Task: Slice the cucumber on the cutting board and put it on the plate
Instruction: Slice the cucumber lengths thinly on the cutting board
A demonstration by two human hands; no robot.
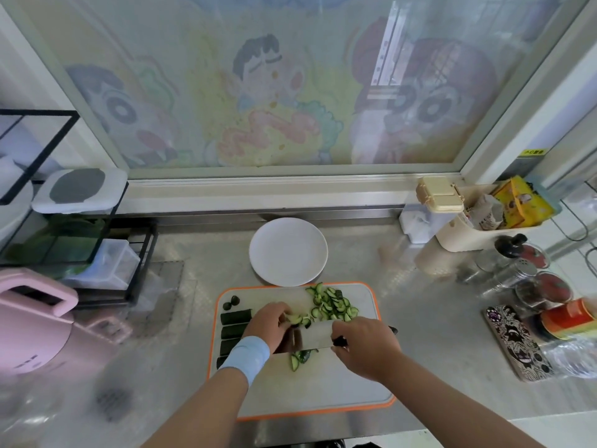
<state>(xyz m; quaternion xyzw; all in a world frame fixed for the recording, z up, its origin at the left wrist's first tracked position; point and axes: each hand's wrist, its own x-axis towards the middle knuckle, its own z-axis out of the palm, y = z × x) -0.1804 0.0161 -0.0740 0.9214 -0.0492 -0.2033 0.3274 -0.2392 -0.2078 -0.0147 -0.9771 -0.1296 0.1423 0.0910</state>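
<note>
Slicing: the right hand [365, 345] is gripping one knife [310, 337], fingers closing round its black handle, the broad blade crossing the middle of the cutting board [339, 383]
Steadying: the left hand [269, 323], wearing one blue wristband [247, 357], is curling its fingers down on a cucumber piece [295, 319] just beyond the blade
Uncut lengths [235, 316]: four dark ones are lying in a column along the board's left edge
End stubs [231, 302]: two are sitting at the board's far left corner
Slices [332, 307]: one heap is spreading over the far right of the board, too many for counting; a few more are lying at the blade's near side
Plate [288, 252]: one white plate is sitting on the bench [436, 350] just behind the board
Hidden: the wristband is covering half of the nearest length; the left fingers are covering most of the held piece
Blurred: the jars [533, 273] at the right edge are smearing together, so their count is staying uncertain
</note>
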